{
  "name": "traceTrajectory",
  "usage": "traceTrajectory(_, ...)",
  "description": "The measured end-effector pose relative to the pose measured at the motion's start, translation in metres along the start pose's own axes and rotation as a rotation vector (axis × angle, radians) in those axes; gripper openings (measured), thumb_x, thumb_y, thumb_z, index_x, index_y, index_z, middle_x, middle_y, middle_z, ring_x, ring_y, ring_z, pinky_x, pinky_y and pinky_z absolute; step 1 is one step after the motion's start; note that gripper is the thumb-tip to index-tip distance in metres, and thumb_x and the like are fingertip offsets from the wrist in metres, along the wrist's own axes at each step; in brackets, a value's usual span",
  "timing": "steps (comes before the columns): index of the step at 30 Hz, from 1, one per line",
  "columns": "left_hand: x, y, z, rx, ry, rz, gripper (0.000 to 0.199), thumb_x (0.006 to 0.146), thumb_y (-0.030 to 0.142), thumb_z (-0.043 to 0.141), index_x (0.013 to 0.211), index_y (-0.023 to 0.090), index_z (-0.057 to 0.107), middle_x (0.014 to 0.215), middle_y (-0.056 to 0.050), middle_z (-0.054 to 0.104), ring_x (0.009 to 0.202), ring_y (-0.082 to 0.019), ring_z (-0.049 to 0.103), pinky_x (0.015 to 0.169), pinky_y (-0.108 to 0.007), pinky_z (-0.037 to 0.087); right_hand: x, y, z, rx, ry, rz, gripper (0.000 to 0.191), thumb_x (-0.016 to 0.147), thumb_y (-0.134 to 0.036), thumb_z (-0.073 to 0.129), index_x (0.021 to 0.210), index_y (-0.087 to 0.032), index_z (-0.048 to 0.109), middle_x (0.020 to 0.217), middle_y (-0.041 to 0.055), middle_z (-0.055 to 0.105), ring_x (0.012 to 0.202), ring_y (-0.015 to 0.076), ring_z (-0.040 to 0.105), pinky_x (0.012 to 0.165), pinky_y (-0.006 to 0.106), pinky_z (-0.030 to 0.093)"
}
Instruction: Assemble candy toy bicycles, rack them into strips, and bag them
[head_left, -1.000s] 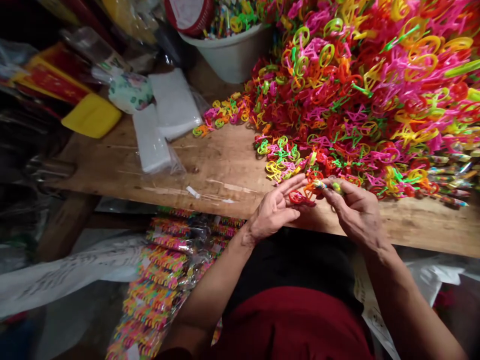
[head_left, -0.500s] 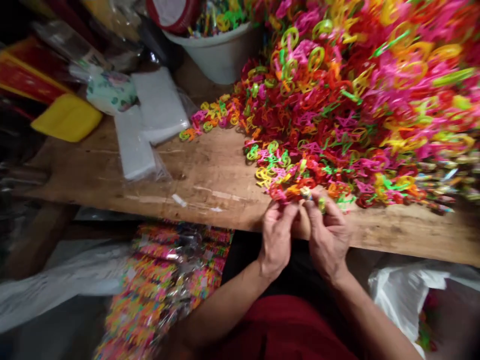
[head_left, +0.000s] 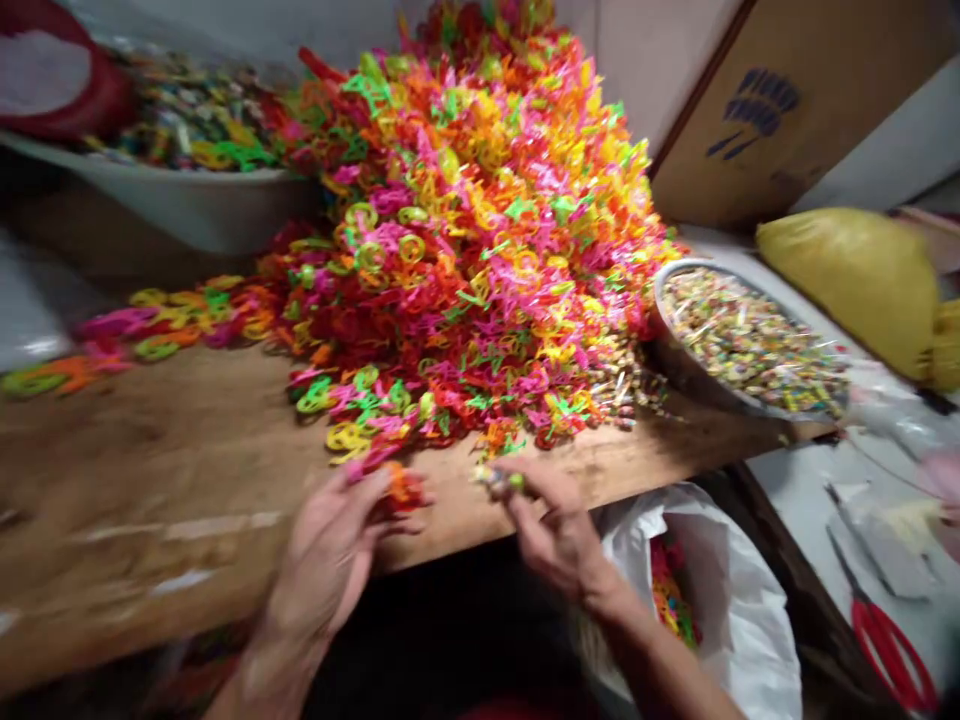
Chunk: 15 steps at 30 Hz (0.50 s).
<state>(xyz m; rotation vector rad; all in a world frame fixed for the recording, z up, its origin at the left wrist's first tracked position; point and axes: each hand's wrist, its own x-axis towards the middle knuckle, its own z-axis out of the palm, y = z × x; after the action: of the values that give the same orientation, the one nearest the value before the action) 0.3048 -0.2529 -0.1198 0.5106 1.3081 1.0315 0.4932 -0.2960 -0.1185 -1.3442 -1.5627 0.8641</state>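
In the head view my left hand [head_left: 330, 545] is over the table's front edge, its fingers closed round a small orange-red plastic piece [head_left: 403, 487]. A pink plastic piece [head_left: 360, 468] lies against its fingertips. My right hand [head_left: 555, 530] is to the right, pinching a small pale wrapped piece [head_left: 491, 478] that looks like a sweet. A yellow-green bit [head_left: 516, 482] shows at those same fingers. A gap separates the two hands. Just beyond them rises a large heap of bright plastic pieces [head_left: 465, 300], openwork in shape.
A metal basin [head_left: 660, 320] of small wrapped pieces stands right of the heap. At the left is a pale tub [head_left: 210, 205]. Below the wooden table [head_left: 187, 440] hangs a white bag [head_left: 750, 620]. Red-handled scissors [head_left: 892, 650] lie at the right, near a yellow bag [head_left: 855, 280].
The view has swung right, bringing the basin, cardboard box and scissors into sight. My hands, close together before, have moved apart, each with a small piece in its fingers.
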Motion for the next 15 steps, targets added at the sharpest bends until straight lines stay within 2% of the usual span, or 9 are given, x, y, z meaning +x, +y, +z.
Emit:
traceTrajectory(2,-0.007,-0.004,0.005,-0.022,-0.15,-0.128,0.042,0.061,0.039,0.092,0.087,0.015,0.069,0.074,-0.002,0.075,0.064,-0.017,0.071,0.049,-0.021,0.056,0.007,0.01,-0.011,-0.103,-0.028,-0.075,0.027,0.097,-0.017,0.05,0.112,-0.024,0.071,0.106,0.0037,0.077,0.095,0.0171,0.073,0.088,0.03,0.059)
traceTrajectory(3,-0.008,-0.007,0.007,-0.058,-0.229,-0.178,0.047,0.06,0.041,0.092,0.091,0.014,0.069,0.078,-0.004,0.076,0.065,-0.018,0.072,0.05,-0.023,0.058,0.01,0.017,-0.012,-0.121,0.013,-0.151,0.022,0.096,-0.019,0.054,0.107,-0.023,0.072,0.101,0.0041,0.078,0.09,0.0178,0.073,0.085,0.031,0.059)
traceTrajectory(4,-0.008,-0.01,0.008,-0.074,-0.303,-0.231,0.05,0.062,0.044,0.092,0.095,0.013,0.07,0.081,-0.007,0.077,0.067,-0.02,0.073,0.051,-0.025,0.06,0.012,0.024,-0.01,-0.131,0.01,-0.159,0.02,0.096,-0.021,0.056,0.107,-0.022,0.073,0.1,0.0052,0.078,0.09,0.0183,0.072,0.084,0.032,0.058)
traceTrajectory(9,-0.003,-0.018,-0.003,-0.057,-0.397,-0.244,0.05,0.077,0.046,0.084,0.11,0.013,0.066,0.092,-0.011,0.079,0.069,-0.02,0.077,0.058,-0.027,0.064,0.012,0.045,0.002,-0.083,-0.128,-0.145,0.018,0.096,-0.024,0.058,0.104,-0.022,0.074,0.088,0.0044,0.073,0.078,0.0156,0.067,0.072,0.028,0.054)
traceTrajectory(15,0.0,-0.023,-0.01,-0.04,-0.441,-0.289,0.05,0.08,0.044,0.083,0.113,0.012,0.064,0.102,-0.014,0.078,0.074,-0.022,0.078,0.056,-0.025,0.063,0.011,0.046,0.002,-0.091,-0.142,-0.174,0.022,0.095,-0.019,0.059,0.113,-0.022,0.072,0.095,0.0042,0.074,0.083,0.0152,0.069,0.074,0.026,0.054)
